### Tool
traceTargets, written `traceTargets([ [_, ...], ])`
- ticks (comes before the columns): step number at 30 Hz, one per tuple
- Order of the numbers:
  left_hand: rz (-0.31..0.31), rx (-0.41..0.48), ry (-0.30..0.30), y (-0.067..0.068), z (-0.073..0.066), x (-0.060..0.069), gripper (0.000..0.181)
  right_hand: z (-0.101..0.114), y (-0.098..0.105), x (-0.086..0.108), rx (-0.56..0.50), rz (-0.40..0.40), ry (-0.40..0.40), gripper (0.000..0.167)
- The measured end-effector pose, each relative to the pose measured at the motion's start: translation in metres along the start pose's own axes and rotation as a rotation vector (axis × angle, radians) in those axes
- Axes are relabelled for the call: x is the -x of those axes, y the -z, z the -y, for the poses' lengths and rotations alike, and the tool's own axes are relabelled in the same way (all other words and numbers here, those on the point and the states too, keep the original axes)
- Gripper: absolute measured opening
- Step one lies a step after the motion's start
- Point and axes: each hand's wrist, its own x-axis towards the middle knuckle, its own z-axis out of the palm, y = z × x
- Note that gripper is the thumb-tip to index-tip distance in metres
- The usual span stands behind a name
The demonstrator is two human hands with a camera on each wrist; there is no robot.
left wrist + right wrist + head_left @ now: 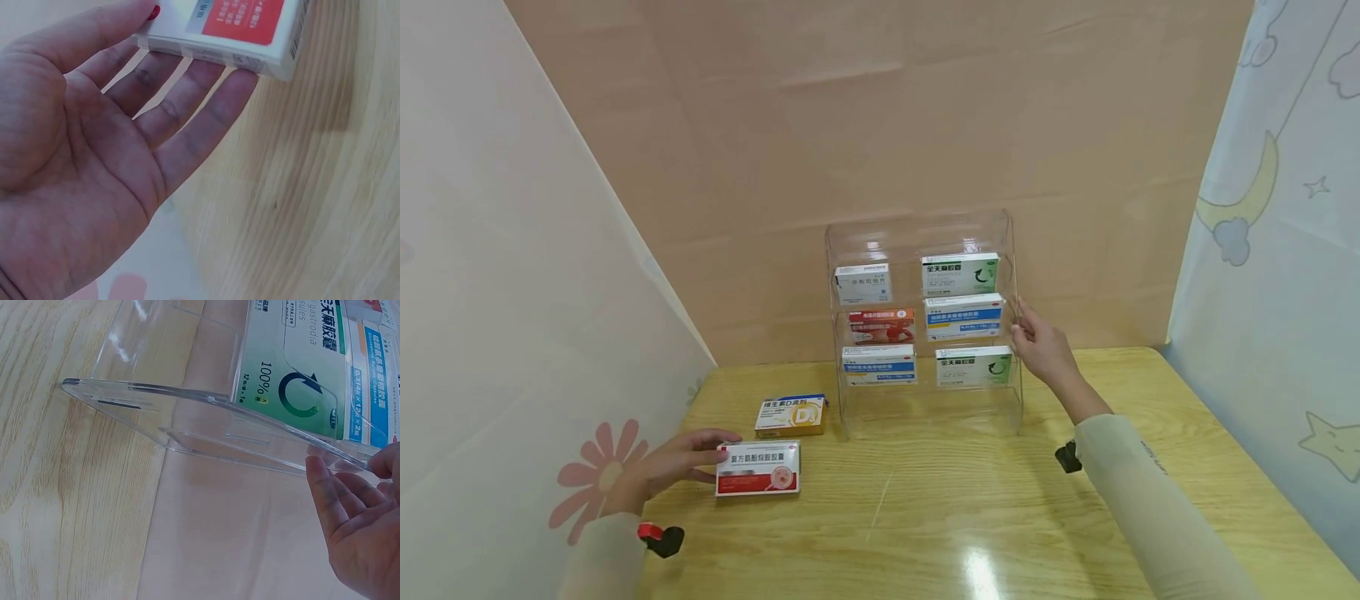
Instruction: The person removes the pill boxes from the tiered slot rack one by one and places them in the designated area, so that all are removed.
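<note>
My left hand holds a white and red medicine box by its left end, at the table's left. In the left wrist view the thumb lies on the box's printed face and the fingertips touch its edge. My right hand pinches the right side edge of a clear acrylic display rack. The right wrist view shows the thumb on one side of that panel and the fingers on the other. Several medicine boxes stand on the rack's tiers, among them a green and white box.
A yellow and white vitamin D box lies on the wooden table, just behind the held box and left of the rack. A tan cloth backdrop rises behind, with patterned cloth walls at both sides.
</note>
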Motion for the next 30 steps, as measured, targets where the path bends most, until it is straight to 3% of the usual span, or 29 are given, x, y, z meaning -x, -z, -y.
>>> traceTargets([
  [9, 0.025, 0.006, -0.019, -0.018, -0.004, -0.016, 0.043, -0.002, 0.0, 0.0, 0.002, -0.001, -0.012, 0.059],
  [17, 0.058, 0.04, -0.005, -0.026, 0.002, -0.023, 0.043, -0.003, -0.001, 0.0, -0.01, 0.014, -0.023, 0.06],
  [24, 0.001, -0.021, 0.048, -0.035, 0.004, -0.03, 0.046, -0.003, 0.0, 0.0, -0.009, 0.017, -0.031, 0.06],
  [30, -0.046, -0.042, 0.039, -0.037, 0.003, -0.028, 0.051, -0.002, 0.001, -0.003, -0.029, 0.027, -0.037, 0.061],
])
